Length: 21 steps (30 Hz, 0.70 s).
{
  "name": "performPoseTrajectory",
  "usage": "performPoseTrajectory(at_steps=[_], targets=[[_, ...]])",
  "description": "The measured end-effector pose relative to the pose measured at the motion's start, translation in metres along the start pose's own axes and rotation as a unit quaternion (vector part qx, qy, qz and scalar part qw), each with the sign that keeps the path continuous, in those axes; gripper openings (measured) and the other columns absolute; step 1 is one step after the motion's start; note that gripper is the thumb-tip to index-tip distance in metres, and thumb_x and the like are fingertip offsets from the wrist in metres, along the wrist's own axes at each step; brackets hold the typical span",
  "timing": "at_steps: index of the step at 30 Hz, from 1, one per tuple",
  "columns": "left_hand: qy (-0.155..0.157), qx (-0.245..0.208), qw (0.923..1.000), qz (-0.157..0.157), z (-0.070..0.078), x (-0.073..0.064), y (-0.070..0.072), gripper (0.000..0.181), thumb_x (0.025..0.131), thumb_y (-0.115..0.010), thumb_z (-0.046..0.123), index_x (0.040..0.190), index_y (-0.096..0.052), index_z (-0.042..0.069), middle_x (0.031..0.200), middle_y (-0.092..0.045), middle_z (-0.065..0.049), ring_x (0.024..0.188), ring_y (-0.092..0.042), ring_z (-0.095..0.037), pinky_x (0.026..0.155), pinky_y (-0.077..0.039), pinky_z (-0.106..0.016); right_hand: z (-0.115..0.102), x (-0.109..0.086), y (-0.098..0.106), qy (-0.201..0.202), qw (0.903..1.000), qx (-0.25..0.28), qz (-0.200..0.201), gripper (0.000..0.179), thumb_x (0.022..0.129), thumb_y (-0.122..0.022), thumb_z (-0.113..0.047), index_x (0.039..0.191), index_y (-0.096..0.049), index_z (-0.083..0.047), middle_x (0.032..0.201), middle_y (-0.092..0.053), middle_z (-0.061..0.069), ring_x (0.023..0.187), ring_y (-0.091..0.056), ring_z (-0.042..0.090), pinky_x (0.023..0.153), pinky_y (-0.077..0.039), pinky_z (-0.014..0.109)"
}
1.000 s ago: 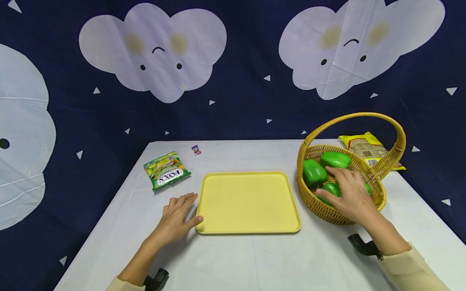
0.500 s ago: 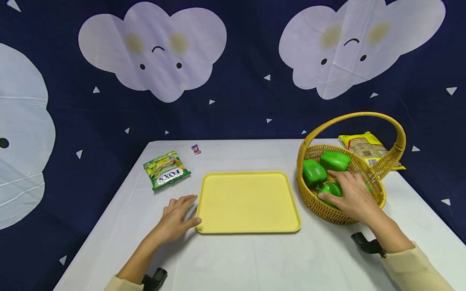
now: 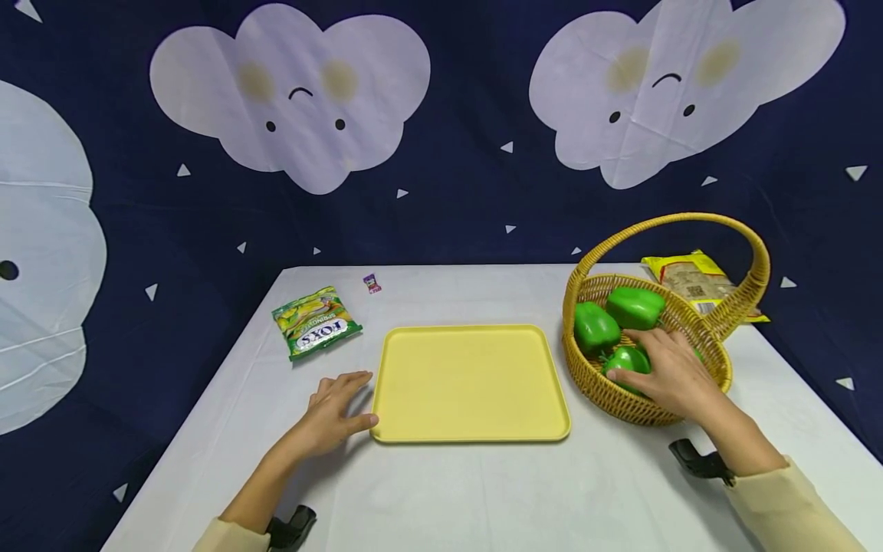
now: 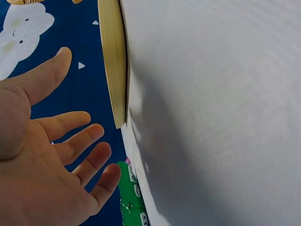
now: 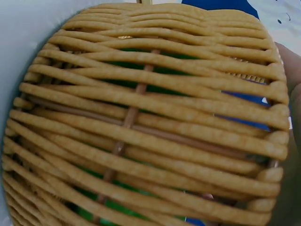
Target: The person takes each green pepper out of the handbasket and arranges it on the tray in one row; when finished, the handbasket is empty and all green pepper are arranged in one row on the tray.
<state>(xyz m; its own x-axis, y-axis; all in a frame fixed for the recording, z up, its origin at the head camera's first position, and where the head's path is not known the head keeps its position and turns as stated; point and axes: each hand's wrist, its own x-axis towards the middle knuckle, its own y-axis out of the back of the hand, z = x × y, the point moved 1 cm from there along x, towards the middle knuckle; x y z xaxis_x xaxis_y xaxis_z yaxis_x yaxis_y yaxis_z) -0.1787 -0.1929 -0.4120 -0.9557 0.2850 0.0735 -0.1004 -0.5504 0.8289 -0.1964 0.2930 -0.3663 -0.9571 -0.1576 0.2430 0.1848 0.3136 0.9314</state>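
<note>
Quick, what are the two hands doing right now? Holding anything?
Left hand: open, holding nothing, beside the yellow tray.
Right hand: reaching into the basket over the green peppers; whether it grips one cannot be told.

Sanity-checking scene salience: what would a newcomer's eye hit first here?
Likely the navy fabric backdrop with big white clouds bearing upside-down faces, behind the white-covered table. Then the golden woven basket with a tall arched handle at the table's right, with glossy green bell peppers inside and the right hand over them. Next, the flat yellow rectangular tray, centred, the left hand by its left edge.
</note>
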Motion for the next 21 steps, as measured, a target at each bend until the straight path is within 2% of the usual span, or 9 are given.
performPoseTrajectory(at_steps=[11, 21], targets=[[0.009, -0.034, 0.999, -0.026, -0.0061, 0.0009, -0.0022, 0.067, 0.081, -0.072, 0.026, 0.139, -0.046, 0.005, 0.145, -0.043, -0.012, 0.119, -0.037, -0.028, 0.098, -0.03, -0.057, 0.0046, 0.0017, -0.0007, -0.016, 0.9987, 0.008, -0.047, 0.08, 0.077, -0.072, -0.049, 0.132, -0.048, 0.004, 0.127, -0.05, 0.029, 0.108, -0.04, 0.041, 0.083, -0.038, 0.054], [0.024, -0.048, 0.9974, -0.048, -0.0098, 0.0027, -0.0031, 0.071, 0.079, -0.074, 0.026, 0.14, -0.045, 0.007, 0.147, -0.041, -0.01, 0.122, -0.035, -0.027, 0.101, -0.031, -0.058, 0.0078, 0.0026, -0.0027, 0.0, 0.9981, -0.016, -0.06, 0.074, 0.077, -0.073, -0.04, 0.132, -0.048, 0.003, 0.127, -0.053, 0.03, 0.106, -0.044, 0.04, 0.083, -0.037, 0.053]])
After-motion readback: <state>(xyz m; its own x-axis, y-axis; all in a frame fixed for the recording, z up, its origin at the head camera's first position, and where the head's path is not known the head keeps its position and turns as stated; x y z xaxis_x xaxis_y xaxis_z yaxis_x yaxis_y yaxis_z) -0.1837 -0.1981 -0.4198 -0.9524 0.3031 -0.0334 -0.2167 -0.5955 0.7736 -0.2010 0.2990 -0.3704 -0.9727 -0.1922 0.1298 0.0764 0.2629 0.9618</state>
